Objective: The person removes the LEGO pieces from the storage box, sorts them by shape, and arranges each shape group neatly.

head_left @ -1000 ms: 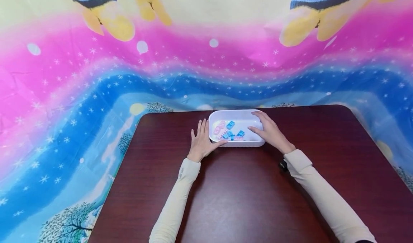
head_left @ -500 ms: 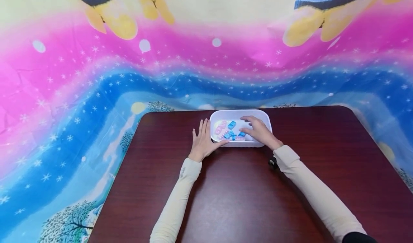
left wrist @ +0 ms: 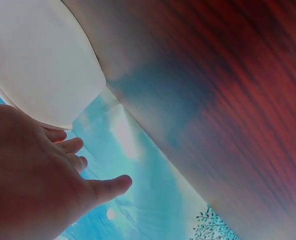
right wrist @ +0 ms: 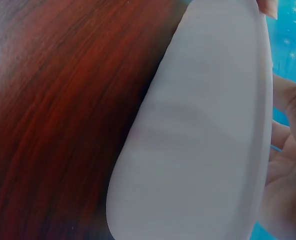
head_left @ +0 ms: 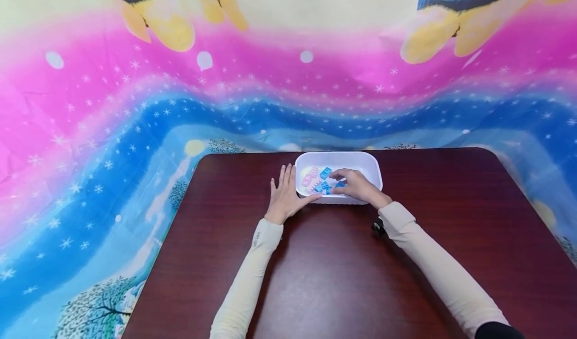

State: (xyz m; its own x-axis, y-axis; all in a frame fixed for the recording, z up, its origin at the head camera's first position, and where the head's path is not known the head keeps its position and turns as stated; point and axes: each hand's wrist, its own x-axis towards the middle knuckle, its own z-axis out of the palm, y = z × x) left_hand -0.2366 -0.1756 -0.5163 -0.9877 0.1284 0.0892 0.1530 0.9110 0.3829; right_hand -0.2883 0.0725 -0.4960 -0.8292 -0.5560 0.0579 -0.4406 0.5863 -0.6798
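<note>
A white plastic tub with rounded corners stands at the far side of the table, pink toy building bricks and blue toy building bricks inside. My left hand lies against the tub's left end, fingers straight and spread, thumb on the near rim. My right hand reaches over the near right rim into the tub. Its thumb and fingers are bent but parted, above a blue brick that shows between them. In the right wrist view, the tub's outer wall hides the bricks and part of that hand.
The dark red wooden table extends toward me from the tub. Right behind its far edge hangs a printed cloth backdrop in pink and blue.
My right hand has moved left and down from the tub's right end to over the bricks, its fingers drawing closer together. The left hand stays at the tub's left end.
</note>
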